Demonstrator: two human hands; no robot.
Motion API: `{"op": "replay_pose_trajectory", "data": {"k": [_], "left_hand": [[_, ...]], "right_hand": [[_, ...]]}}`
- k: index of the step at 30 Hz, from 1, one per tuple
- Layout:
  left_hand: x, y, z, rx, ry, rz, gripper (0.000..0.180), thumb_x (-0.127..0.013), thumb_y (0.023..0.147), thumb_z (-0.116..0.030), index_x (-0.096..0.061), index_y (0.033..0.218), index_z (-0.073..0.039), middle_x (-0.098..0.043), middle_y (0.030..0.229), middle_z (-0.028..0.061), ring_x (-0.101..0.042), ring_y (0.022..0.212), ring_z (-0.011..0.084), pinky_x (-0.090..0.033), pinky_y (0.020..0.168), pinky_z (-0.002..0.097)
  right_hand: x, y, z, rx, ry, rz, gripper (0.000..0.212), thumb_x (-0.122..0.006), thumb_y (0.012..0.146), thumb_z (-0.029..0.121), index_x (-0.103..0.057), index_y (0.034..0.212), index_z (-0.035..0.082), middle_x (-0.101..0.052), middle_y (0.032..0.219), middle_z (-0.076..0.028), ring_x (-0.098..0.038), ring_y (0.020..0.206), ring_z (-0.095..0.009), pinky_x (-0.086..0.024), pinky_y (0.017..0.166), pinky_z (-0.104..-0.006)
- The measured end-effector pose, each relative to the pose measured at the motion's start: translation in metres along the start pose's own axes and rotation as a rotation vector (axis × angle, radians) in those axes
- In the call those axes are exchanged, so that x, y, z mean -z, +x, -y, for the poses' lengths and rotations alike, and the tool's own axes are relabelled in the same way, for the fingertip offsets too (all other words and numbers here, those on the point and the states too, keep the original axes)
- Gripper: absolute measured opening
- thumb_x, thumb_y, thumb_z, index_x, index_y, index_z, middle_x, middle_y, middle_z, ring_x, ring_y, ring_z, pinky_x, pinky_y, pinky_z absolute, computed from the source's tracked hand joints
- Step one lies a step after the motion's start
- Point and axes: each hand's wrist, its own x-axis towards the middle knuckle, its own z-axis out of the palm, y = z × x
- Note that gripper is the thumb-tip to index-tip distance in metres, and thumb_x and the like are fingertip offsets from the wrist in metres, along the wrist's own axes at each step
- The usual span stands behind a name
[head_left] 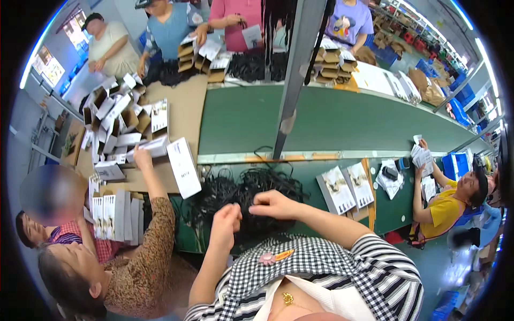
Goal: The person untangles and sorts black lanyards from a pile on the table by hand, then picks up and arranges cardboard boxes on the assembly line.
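Both my hands are in front of me over a tangled pile of thin black straps [246, 187] on the green bench. My left hand [227, 220] is closed, knuckles up, at the near side of the pile. Just to its right, a small gap away, my right hand [272, 206] is also closed, with thumb and forefinger pinched together. Against the black pile I cannot make out what either hand holds. Two white printed boxes [345, 187] stand side by side to the right of the pile. A long white box [183, 167] lies at its left.
A metal post [297, 80] rises beyond the pile beside a green conveyor belt [235, 117]. White cartons [110, 120] are heaped at the left, where a co-worker's hand [142, 156] touches one. Several people stand across the belt. At the right a person in yellow [455, 198] holds papers.
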Motion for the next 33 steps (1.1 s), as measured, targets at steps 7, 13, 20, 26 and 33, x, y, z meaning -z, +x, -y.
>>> {"op": "replay_pose_trajectory", "data": {"k": [7,13,20,26,33], "left_hand": [[0.0,-0.056,0.003,0.099,0.285,0.261,0.035,-0.059,0.089,-0.024,-0.051,0.059,-0.007,-0.044,0.051,-0.0051,-0.034,0.045,0.0026,-0.024,0.042,0.0217],[-0.018,-0.075,-0.007,0.223,0.194,0.205,0.032,-0.058,0.089,-0.022,-0.054,0.061,-0.008,-0.051,0.055,-0.0049,-0.039,0.047,0.0004,-0.028,0.043,0.0192],[0.002,-0.055,-0.011,0.069,-0.317,0.022,0.037,-0.051,0.091,-0.018,-0.033,0.059,-0.014,-0.024,0.05,-0.0047,-0.022,0.041,0.0087,-0.019,0.042,0.027],[-0.002,-0.071,-0.026,0.054,-0.33,0.119,0.038,-0.053,0.089,-0.013,-0.033,0.057,-0.014,-0.024,0.049,-0.0044,-0.021,0.042,0.0079,-0.018,0.043,0.0265],[0.013,-0.105,-0.01,0.174,0.049,0.059,0.036,-0.057,0.087,-0.015,-0.04,0.056,-0.013,-0.033,0.051,-0.0072,-0.026,0.046,0.0027,-0.019,0.044,0.0229]], "right_hand": [[-0.007,-0.067,0.039,0.146,-0.059,0.015,0.035,-0.069,0.081,0.024,-0.054,0.061,0.0,-0.044,0.048,-0.008,-0.036,0.044,-0.009,-0.031,0.041,-0.0285],[-0.013,-0.088,0.042,0.123,-0.001,-0.064,0.035,-0.068,0.082,0.022,-0.052,0.06,-0.001,-0.043,0.047,-0.005,-0.035,0.043,-0.006,-0.027,0.039,-0.0277],[0.009,-0.086,0.028,0.022,-0.317,0.052,0.033,-0.063,0.084,0.031,-0.06,0.072,0.0,-0.055,0.058,-0.015,-0.056,0.051,-0.023,-0.041,0.049,-0.0344],[0.008,-0.084,0.037,-0.006,0.006,-0.195,0.035,-0.064,0.084,0.024,-0.052,0.061,0.001,-0.047,0.049,-0.006,-0.044,0.045,-0.009,-0.033,0.044,-0.0273],[-0.01,-0.12,0.043,-0.106,0.207,-0.178,0.029,-0.066,0.084,0.019,-0.058,0.062,0.001,-0.05,0.049,0.002,-0.04,0.046,-0.002,-0.029,0.041,-0.0239]]}}
